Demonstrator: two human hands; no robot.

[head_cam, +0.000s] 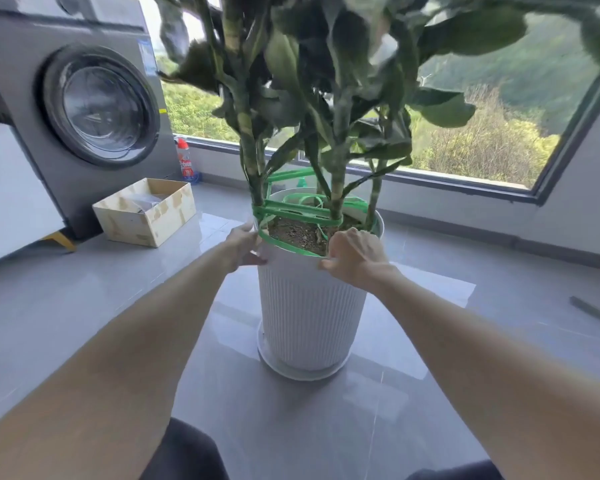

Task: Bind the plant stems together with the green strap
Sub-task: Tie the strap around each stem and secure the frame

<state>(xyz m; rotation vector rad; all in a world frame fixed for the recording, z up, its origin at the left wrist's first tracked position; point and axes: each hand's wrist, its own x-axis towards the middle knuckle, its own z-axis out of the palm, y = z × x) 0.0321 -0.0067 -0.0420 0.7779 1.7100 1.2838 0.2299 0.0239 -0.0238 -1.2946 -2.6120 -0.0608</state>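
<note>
At far left a grey washing machine [97, 105] stands on the floor, with an open box [146, 216] and a red-capped bottle [187, 161] beside it.

Next comes the left grip [244, 245], laid against the left side of the white ribbed pot [309, 306] at its rim. This is right where the lowest loop of the green strap [261, 212] dips over the edge. Its fingers touch the pot there, but I cannot tell whether they pinch the strap or only steady the pot.

The strap is wound in several loose loops round the plant stems [252, 157] just above the soil, with 1 loop higher up and 1 sagging along the near rim. It looks like thin, flat plastic band: light, springy, rather slick, and likely to uncoil if let go. It is probably best pinched by its flat faces close to the stems, so that slack can be drawn in. The stems look firm but could bruise or snap under a hard pull, so tension should go on gently.

Further right, the right grip [355, 258] sits on the near rim with fingers curled, closed on the strap's near loop. That loop runs from 1 grip to the other, and the bundle of stems stands just beyond them. At far right, a window [499, 140] shows a hillside.
</note>
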